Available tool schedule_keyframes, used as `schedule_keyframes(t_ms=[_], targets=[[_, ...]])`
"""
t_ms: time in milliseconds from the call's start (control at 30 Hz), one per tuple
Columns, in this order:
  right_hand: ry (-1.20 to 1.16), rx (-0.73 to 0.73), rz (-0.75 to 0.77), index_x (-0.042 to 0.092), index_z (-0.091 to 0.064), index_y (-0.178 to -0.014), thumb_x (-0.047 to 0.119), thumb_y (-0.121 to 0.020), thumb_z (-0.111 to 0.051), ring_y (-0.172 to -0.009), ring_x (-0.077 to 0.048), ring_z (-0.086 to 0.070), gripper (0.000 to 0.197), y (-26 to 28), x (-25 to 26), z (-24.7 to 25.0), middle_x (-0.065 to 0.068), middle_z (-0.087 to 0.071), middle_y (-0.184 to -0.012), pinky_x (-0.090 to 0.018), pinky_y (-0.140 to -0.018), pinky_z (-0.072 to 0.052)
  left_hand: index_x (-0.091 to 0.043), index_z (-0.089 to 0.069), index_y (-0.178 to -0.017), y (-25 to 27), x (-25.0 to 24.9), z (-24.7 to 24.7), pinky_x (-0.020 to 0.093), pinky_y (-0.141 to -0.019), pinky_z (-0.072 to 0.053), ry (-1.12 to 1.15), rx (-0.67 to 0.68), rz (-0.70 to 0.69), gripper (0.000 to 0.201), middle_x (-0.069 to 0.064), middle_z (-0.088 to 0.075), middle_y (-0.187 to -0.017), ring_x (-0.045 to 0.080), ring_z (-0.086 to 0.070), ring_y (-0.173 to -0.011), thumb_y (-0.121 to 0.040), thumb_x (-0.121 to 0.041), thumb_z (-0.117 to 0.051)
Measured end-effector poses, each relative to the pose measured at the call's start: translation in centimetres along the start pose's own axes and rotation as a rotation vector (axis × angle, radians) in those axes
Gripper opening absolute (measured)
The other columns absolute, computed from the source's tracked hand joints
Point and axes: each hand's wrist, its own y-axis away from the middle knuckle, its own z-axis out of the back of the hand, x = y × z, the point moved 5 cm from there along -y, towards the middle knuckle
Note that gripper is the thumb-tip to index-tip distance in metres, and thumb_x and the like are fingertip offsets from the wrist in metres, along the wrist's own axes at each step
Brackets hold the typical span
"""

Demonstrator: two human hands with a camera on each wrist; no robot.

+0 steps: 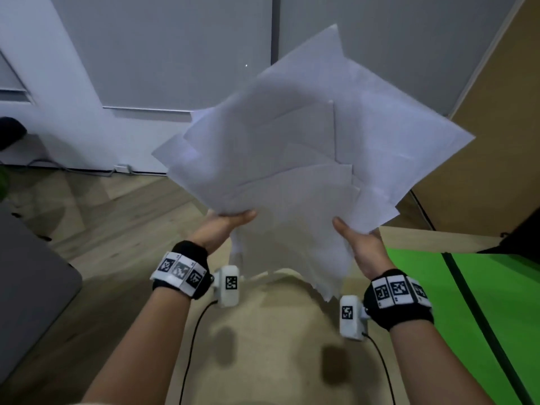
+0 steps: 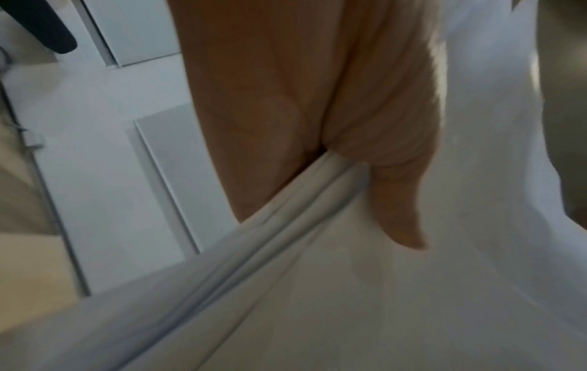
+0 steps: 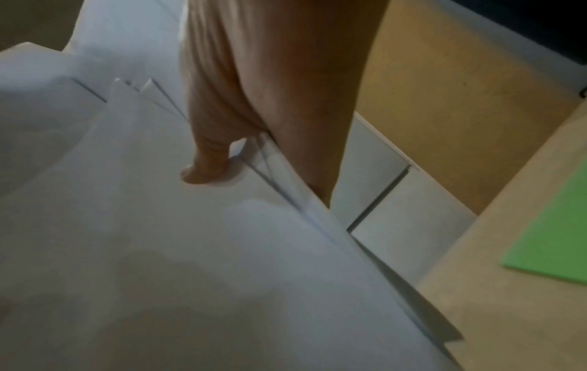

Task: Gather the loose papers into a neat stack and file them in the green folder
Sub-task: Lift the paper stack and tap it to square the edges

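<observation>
Several white papers (image 1: 298,159) are held up in the air in a fanned, uneven bunch, their corners sticking out at different angles. My left hand (image 1: 230,222) grips the bunch at its lower left edge, thumb on the near face. My right hand (image 1: 355,233) grips the lower right edge the same way. In the left wrist view the papers (image 2: 317,288) run between thumb and fingers of the left hand (image 2: 365,160). In the right wrist view the thumb of my right hand (image 3: 222,140) presses on the papers (image 3: 190,251). The green folder (image 1: 467,311) lies on the table at the right, also seen in the right wrist view as the folder (image 3: 552,238).
A beige table (image 1: 263,346) lies under my arms. A black cable (image 1: 482,317) crosses the green folder. A grey seat (image 1: 29,287) stands at the left, a wooden floor (image 1: 117,214) beyond, a tan board (image 1: 482,141) at the right.
</observation>
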Motion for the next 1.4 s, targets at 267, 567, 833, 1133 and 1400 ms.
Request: schedule_keyframes(t_ms=[267, 567, 833, 1133, 1400], targets=[[0.278, 0.202, -0.219, 0.014, -0.072, -0.096, 0.046, -0.047, -0.088, -0.100, -0.022, -0.069, 0.060, 2.0, -6.2, 1.4, -0.006, -0.073, -0.110, -0.041, -0.102, -0.047, -0.024, -0.061, -0.129, 2.9, 6.1, 2.8, 0.046, -0.111, -0.039, -0.126, 0.079, 0.201, 0.075, -0.002, -0.066, -0.130, 0.019, -0.059, -0.124, -0.061, -0.036, -0.088], [0.107, 0.196, -0.085, 0.023, -0.067, -0.094, 0.033, -0.072, -0.078, -0.095, -0.015, -0.066, 0.026, 1.3, -1.4, -0.6, 0.012, -0.071, -0.094, -0.033, -0.095, -0.046, -0.026, -0.061, -0.122, 2.8, 0.9, 0.2, 0.011, -0.086, -0.043, -0.195, -0.010, 0.116, 0.048, -0.014, -0.069, -0.111, -0.009, -0.061, -0.099, -0.077, -0.021, -0.077], [0.157, 0.250, -0.034, 0.021, -0.070, -0.097, 0.020, -0.075, -0.078, -0.093, -0.016, -0.071, 0.024, 1.7, -1.0, -0.6, -0.001, -0.076, -0.101, -0.035, -0.089, -0.054, -0.022, -0.067, -0.107, 2.9, -0.5, -0.3, 0.007, -0.070, -0.052, -0.313, 0.002, 0.012, 0.044, -0.019, -0.073, -0.091, -0.011, -0.068, -0.081, -0.073, 0.006, -0.076], [0.057, 0.303, 0.048, 0.008, -0.066, -0.115, 0.035, -0.054, -0.089, -0.105, -0.030, -0.069, 0.071, 1.2, 0.4, -1.5, -0.013, -0.073, -0.111, -0.046, -0.094, -0.053, -0.012, -0.074, -0.102, 2.7, -2.2, -1.3, 0.036, -0.089, -0.054, -0.076, -0.200, -0.069, 0.030, 0.003, -0.078, -0.098, 0.016, -0.073, -0.095, -0.074, -0.023, -0.080], [0.033, 0.292, 0.143, 0.018, -0.071, -0.104, 0.023, -0.066, -0.081, -0.094, -0.020, -0.071, 0.039, 1.9, 0.9, -2.9, -0.006, -0.075, -0.103, -0.036, -0.084, -0.056, -0.012, -0.066, -0.111, 3.1, -4.0, -3.8, 0.036, -0.094, -0.053, 0.125, -0.623, -0.223, 0.073, 0.006, -0.072, -0.111, 0.019, -0.068, -0.105, -0.063, -0.066, -0.069]])
